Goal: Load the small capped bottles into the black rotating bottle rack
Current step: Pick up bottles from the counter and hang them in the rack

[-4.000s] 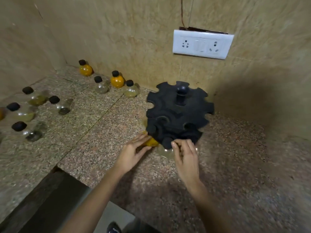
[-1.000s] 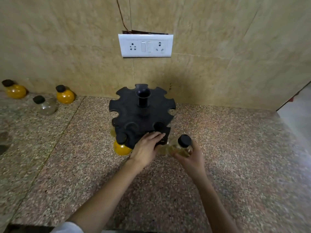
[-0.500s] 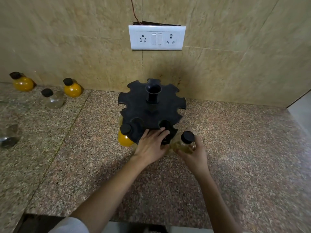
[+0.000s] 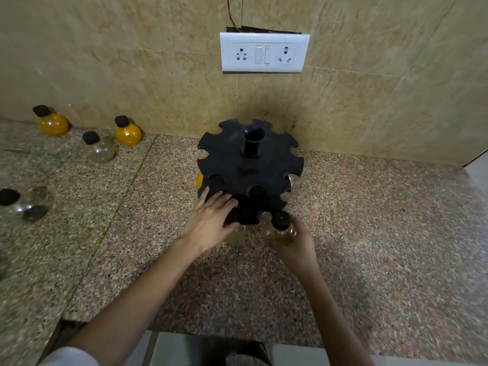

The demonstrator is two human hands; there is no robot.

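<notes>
Counter (image 4: 369,233): left hand (image 4: 211,223) hides rack (image 4: 237,165) front, right hand (image 4: 299,243) grips bottle (image 4: 280,229).

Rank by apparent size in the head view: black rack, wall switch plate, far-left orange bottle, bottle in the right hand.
1. black rack
2. wall switch plate
3. far-left orange bottle and the held bottle look alike; the held one is nearer and partly hidden by the right hand, so unranked.

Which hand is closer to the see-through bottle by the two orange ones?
The left hand, on the black slotted rack, sits right of the clear black-capped bottle; the right hand is farther right.
</notes>
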